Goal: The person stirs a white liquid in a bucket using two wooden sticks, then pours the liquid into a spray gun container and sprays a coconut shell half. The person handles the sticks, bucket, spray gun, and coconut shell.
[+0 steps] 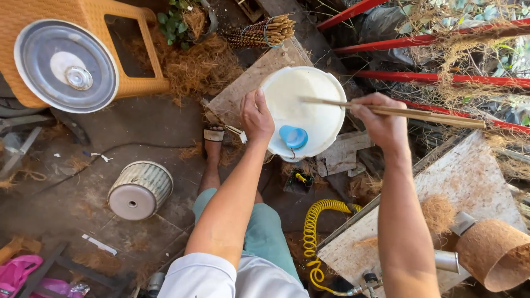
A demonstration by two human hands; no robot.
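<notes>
Seen from the head camera, the left hand [257, 117] grips the rim of a white bucket [302, 110] of pale liquid while the right hand [382, 124], clenched, holds bamboo sticks [397, 112] reaching over it.

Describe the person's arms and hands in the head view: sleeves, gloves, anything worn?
Both arms are bare from the short white sleeves at the shoulders down to the wrists. The left hand and the right hand wear no gloves, and no watch, ring or band shows on either. The fingers are uncovered. Below the arms, teal-green shorts and a strapped sandal are visible.
</notes>
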